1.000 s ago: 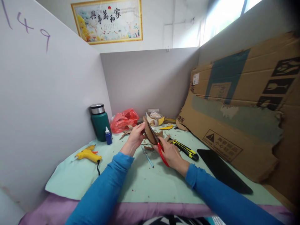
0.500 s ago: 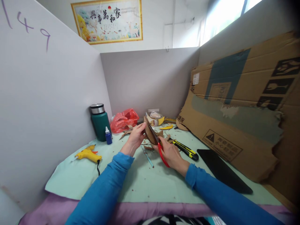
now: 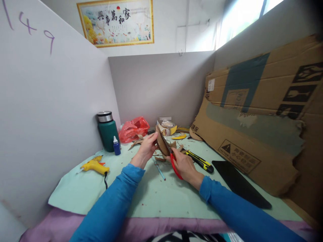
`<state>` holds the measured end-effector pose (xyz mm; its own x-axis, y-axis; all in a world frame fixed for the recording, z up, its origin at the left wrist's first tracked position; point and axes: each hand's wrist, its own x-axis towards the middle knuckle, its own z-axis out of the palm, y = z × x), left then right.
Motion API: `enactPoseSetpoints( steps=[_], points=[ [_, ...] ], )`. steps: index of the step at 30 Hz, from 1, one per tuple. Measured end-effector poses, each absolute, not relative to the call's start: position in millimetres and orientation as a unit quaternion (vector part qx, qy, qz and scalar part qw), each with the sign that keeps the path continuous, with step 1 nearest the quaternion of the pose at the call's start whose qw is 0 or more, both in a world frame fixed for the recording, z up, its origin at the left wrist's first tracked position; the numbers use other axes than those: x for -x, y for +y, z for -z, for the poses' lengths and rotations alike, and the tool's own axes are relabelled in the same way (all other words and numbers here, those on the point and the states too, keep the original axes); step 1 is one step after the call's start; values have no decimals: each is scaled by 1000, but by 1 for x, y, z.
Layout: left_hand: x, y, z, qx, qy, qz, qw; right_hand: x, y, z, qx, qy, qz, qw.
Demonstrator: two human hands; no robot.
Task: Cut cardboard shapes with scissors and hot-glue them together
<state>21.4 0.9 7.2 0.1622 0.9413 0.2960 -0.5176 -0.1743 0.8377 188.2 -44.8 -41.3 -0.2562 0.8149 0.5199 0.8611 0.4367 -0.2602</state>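
The curved brown cardboard piece (image 3: 161,144) shifted slightly rightward

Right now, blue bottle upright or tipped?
Upright. The blue bottle stands on its base in front of the green flask, white nozzle pointing up.

A smooth, pale grey partition panel (image 3: 63,101) rises on my left, with a large, purple, handwritten "149" (image 3: 28,25) near its top. Ahead of me stands a flat grey back panel (image 3: 161,84), and a slanting-topped grey side panel (image 3: 252,40) closes my right. Over them I see a plain white wall (image 3: 171,27) bearing a wide, gold-bordered rectangular picture (image 3: 136,25). At upper right, a bright, overexposed window (image 3: 239,20) lights the wall beside it. My table wears a pale green cover (image 3: 161,205) above lilac-purple cloth (image 3: 161,226).
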Motion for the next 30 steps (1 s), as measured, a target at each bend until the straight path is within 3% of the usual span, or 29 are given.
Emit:
enactPoseSetpoints(
  steps=[30],
  points=[
    [-19, 3, -8, -466, 233, -607, 600, -187, -47, 39, 522, -793, -2, 314]
  ],
)
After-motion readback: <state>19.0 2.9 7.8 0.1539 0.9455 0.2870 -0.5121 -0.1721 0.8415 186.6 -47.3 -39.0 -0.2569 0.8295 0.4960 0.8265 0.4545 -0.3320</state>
